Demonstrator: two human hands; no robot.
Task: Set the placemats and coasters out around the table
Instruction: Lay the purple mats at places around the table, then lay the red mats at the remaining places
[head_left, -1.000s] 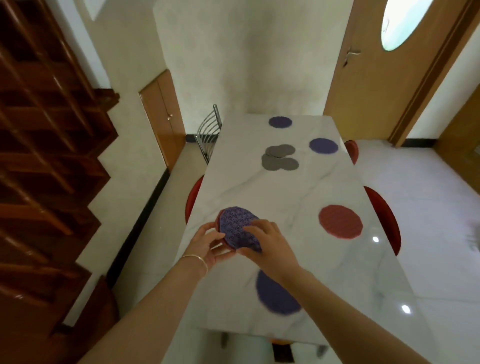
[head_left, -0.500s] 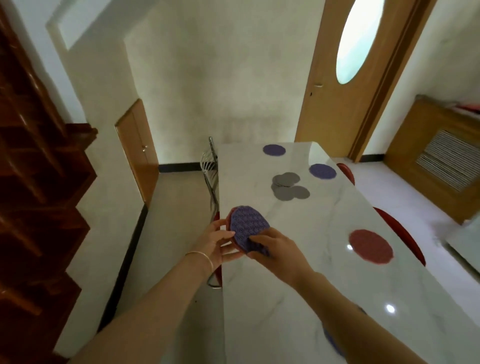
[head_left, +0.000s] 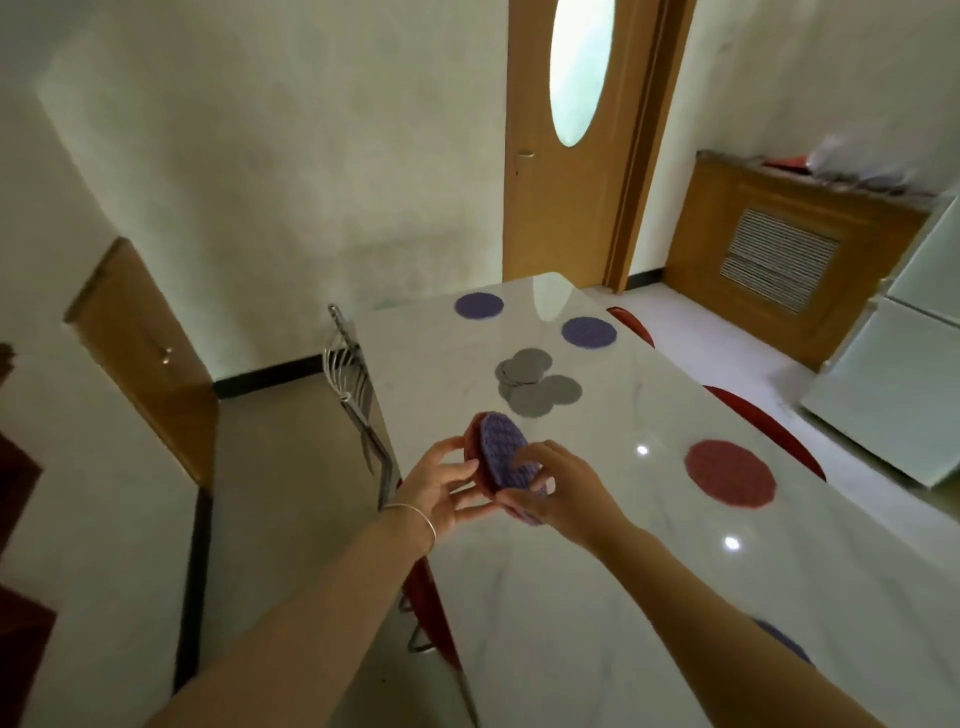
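Both hands hold a small stack of round placemats above the left side of the white marble table. The purple placemat faces me, with a red one behind it. My left hand grips the stack from the left; my right hand pinches the purple mat's lower edge. On the table lie two purple placemats at the far end, a red placemat on the right, and a purple one partly hidden by my right forearm. Several grey coasters are piled mid-table.
A metal-backed chair stands at the table's left side. Red chair seats show along the right edge and one under the left edge. A wooden door, a wooden cabinet and a white fridge stand beyond.
My view has lifted and swung right along the table. The stack stays in both hands and has tilted more upright, with the red mat now showing behind the purple one.
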